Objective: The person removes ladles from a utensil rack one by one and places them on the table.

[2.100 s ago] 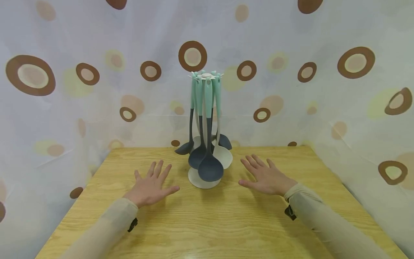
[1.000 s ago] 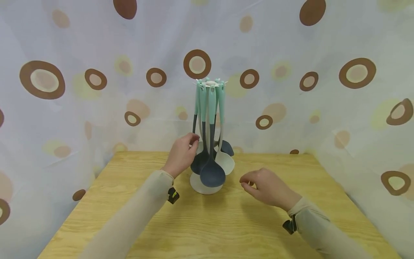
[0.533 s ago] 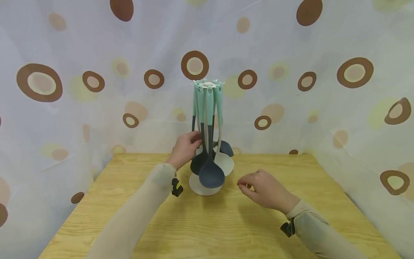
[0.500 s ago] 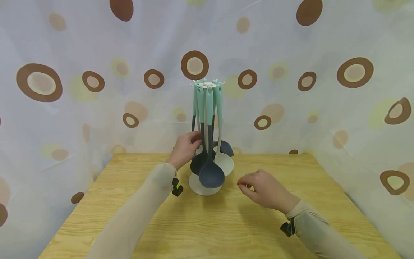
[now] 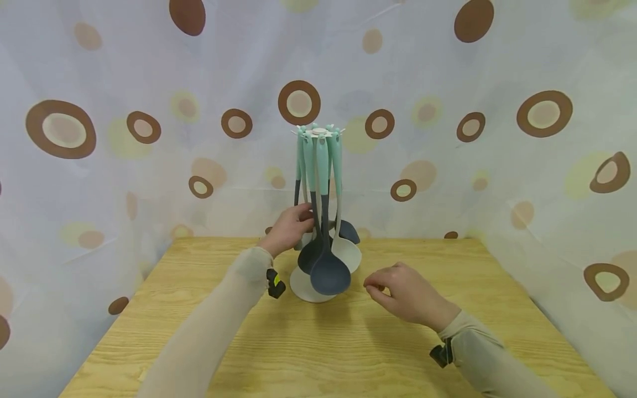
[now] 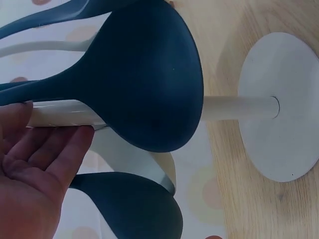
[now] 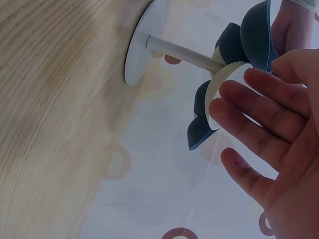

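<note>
A white utensil stand (image 5: 299, 288) is upright near the table's middle, hung with several mint-handled utensils. A dark blue ladle (image 5: 330, 275) hangs at its front, a second dark ladle (image 5: 309, 257) beside it and a white ladle (image 5: 347, 253) at the right. My left hand (image 5: 286, 229) reaches in from the left; in the left wrist view its thumb and fingers are round the stand's white pole (image 6: 65, 113), behind a dark ladle (image 6: 144, 74). My right hand (image 5: 410, 293) hovers right of the stand, fingers loosely bent and holding nothing; the right wrist view shows its fingers (image 7: 259, 119).
The wooden table (image 5: 318, 354) runs back to a pale curtain (image 5: 239, 66) printed with brown rings, which also closes in both sides. A dark utensil head (image 5: 348, 232) sticks out at the stand's back right.
From spread over the table, my left hand has moved to the stand and reached in among the utensils. The front ladles have swung slightly right. My right hand's fingers have bent inward.
</note>
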`<control>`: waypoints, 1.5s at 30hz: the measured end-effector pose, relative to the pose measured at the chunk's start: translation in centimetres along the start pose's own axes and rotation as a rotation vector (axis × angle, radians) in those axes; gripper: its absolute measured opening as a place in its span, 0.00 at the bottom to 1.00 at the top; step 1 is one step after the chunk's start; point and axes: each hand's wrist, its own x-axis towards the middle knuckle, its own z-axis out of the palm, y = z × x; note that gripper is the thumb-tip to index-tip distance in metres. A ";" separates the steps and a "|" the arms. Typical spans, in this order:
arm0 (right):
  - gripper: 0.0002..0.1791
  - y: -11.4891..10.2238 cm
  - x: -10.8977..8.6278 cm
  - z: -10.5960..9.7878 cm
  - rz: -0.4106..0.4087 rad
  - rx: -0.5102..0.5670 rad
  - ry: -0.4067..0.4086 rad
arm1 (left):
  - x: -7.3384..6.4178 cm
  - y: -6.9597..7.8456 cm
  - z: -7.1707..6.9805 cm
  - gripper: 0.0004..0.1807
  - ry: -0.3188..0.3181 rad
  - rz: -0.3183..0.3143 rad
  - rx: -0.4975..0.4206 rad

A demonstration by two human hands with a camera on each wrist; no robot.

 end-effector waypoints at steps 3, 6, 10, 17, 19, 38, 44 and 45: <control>0.06 0.0 -0.1 0.1 -0.002 -0.007 0.014 | 0.1 0.0 0.2 0.20 0.000 -0.002 -0.003; 0.06 0.0 -0.2 0.2 -0.006 -0.015 0.025 | 0.0 0.0 0.3 0.20 0.013 -0.009 -0.001; 0.06 0.1 -0.1 0.2 -0.008 -0.008 0.027 | -0.1 -0.1 0.4 0.19 0.037 -0.021 -0.008; 0.06 0.1 0.2 -0.4 -0.002 0.008 0.022 | -0.5 0.1 0.6 0.19 0.082 -0.011 0.003; 0.05 0.0 0.2 -0.6 -0.002 0.001 0.029 | -0.7 0.3 0.8 0.18 0.089 -0.005 0.004; 0.08 -0.7 2.7 -1.3 0.112 0.034 0.109 | -2.1 0.4 1.2 0.14 0.159 0.022 0.101; 0.17 -0.8 3.8 -1.0 0.188 0.068 0.086 | -2.3 0.6 1.2 0.15 0.158 0.028 0.069; 0.19 -0.8 4.0 -0.9 0.195 0.074 0.078 | -2.4 0.6 1.2 0.15 0.160 0.030 0.066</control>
